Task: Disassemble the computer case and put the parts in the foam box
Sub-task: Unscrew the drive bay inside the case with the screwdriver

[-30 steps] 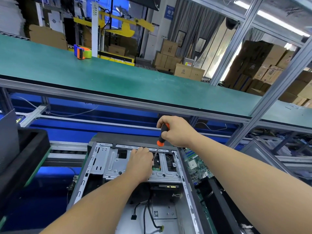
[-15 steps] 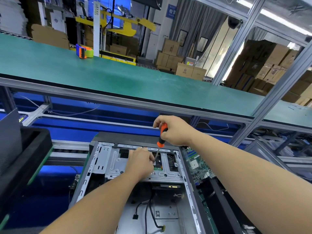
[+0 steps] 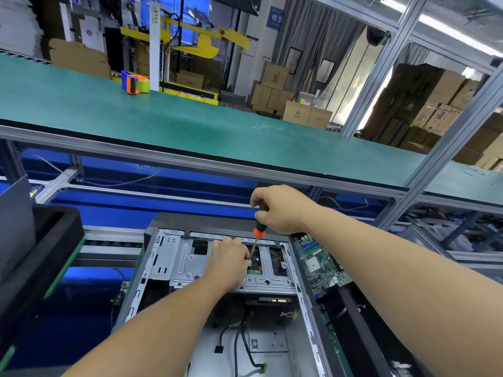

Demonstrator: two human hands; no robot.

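Orange-collared screwdriver (image 3: 258,232) sits gripped in our right hand (image 3: 283,209), its tip angled down at the drive cage beside our left hand (image 3: 230,258), whose curled fingers seem to pinch the shaft near the tip. Beneath both hands lies the open computer case (image 3: 163,268). We judge a cage screw is being loosened; next, keep the tip seated and turn.

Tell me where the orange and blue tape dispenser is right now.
In the head view, the orange and blue tape dispenser sits upper left on the far edge of the green conveyor belt, beside the white post.
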